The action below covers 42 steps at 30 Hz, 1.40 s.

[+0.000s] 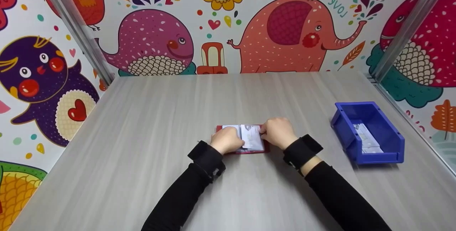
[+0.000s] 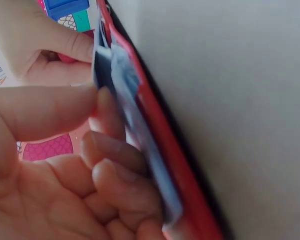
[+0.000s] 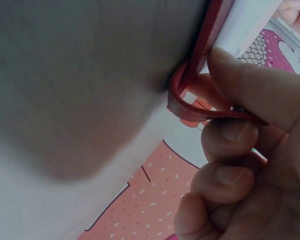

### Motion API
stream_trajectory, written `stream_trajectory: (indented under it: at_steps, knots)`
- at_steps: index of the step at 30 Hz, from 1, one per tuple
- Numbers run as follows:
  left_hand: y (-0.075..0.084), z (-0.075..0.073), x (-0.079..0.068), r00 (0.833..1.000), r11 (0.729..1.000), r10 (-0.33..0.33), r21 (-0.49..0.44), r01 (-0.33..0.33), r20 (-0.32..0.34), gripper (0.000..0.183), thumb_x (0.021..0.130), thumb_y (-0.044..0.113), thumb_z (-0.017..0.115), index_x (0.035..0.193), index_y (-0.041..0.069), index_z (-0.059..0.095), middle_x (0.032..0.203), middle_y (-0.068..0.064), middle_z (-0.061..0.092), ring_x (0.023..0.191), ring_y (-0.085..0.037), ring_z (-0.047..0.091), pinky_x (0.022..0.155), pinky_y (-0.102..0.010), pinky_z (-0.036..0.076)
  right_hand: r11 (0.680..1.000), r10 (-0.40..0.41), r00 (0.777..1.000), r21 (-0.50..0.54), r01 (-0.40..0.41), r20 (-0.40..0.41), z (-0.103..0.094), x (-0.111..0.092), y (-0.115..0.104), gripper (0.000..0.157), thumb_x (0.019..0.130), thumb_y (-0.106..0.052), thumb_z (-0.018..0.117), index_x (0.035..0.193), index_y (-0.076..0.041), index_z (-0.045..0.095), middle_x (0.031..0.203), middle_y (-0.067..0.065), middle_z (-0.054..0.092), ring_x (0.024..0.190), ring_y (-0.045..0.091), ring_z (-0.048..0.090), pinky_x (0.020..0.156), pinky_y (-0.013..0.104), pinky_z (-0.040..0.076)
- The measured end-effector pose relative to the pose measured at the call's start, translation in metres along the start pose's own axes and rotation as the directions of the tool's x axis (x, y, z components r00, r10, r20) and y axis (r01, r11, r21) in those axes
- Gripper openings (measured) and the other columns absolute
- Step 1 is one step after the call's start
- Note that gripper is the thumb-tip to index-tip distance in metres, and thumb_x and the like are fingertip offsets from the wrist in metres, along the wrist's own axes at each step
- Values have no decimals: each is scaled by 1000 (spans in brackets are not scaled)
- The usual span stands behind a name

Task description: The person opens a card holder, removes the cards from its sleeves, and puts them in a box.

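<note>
A red card holder (image 1: 268, 147) lies opened on the table, a white printed card (image 1: 252, 137) showing between both hands. From the left, my left hand (image 1: 227, 140) pinches a thin sheet (image 2: 101, 70) at its edge between thumb and finger, standing slightly away from the red cover (image 2: 165, 135). On the right side, my right hand (image 1: 279, 132) grips the cover's red flap (image 3: 190, 111) between thumb and curled fingers. The flap bends into a loop there, and the right thumb (image 3: 255, 87) lies at the white card's side. My left hand hides part of the holder's left half.
To the right stands a blue plastic bin (image 1: 393, 136) with several white printed cards (image 1: 367, 137) inside. Pale wood-grain table surface (image 1: 160, 117) surrounds the holder. Cartoon-printed walls (image 1: 221, 14) with metal corner posts (image 1: 76, 28) border the table at the back and sides.
</note>
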<state>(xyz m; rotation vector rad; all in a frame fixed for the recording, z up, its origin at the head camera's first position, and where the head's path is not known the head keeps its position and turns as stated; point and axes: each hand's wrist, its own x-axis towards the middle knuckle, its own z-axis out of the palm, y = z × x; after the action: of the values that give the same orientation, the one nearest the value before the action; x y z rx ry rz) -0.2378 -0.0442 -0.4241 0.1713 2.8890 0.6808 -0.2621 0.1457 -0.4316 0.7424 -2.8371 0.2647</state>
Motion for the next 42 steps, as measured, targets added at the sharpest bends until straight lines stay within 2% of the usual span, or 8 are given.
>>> stream_trajectory:
  at_steps: [10,20,25,31,37,42]
  knots:
    - [-14,-10,-4,1000,1000,-1,-11,1,11,22,81,22,65,68,14,50,79,-3,57,71,-20,51,71,-43,48,1000,0,1000,-4,0,10,1,-1,0,11,74,-14,84,85,-13,81,85,6,75,79,31,69,74,47,49]
    - [-26,-14,-6,999,995,40,-89,-39,11,31,79,18,66,60,16,42,67,0,48,62,-18,46,57,-32,39,1000,-1,1000,-2,1,4,2,-1,0,11,75,-13,83,85,-14,81,84,6,74,79,31,68,74,47,49]
    - [-31,-15,-7,998,990,60,-126,-60,3,30,78,15,68,59,16,44,65,1,47,61,-17,45,57,-30,39,1000,-12,1000,7,12,-8,2,-2,0,10,73,-13,84,82,-16,81,81,4,73,75,32,67,70,48,49]
    - [-36,-18,-8,998,988,51,-145,-48,21,23,79,14,68,63,14,50,65,1,50,60,-16,45,55,-28,37,1000,-24,1000,2,24,-18,2,-2,0,9,73,-12,84,80,-16,80,80,4,73,74,32,67,69,48,49]
    - [-39,-20,-11,999,983,47,-177,-42,21,28,79,12,66,61,15,45,62,3,45,56,-15,43,52,-26,33,999,-35,999,-6,35,-25,2,-2,0,8,73,-11,83,72,-15,76,71,5,70,67,32,65,66,49,48]
    - [-43,-21,-13,998,978,59,-199,-57,2,30,79,11,64,58,16,42,58,4,41,53,-13,40,50,-24,32,999,-31,999,-8,31,-10,2,-2,0,7,75,-10,81,72,-14,76,71,4,69,67,31,64,67,48,48]
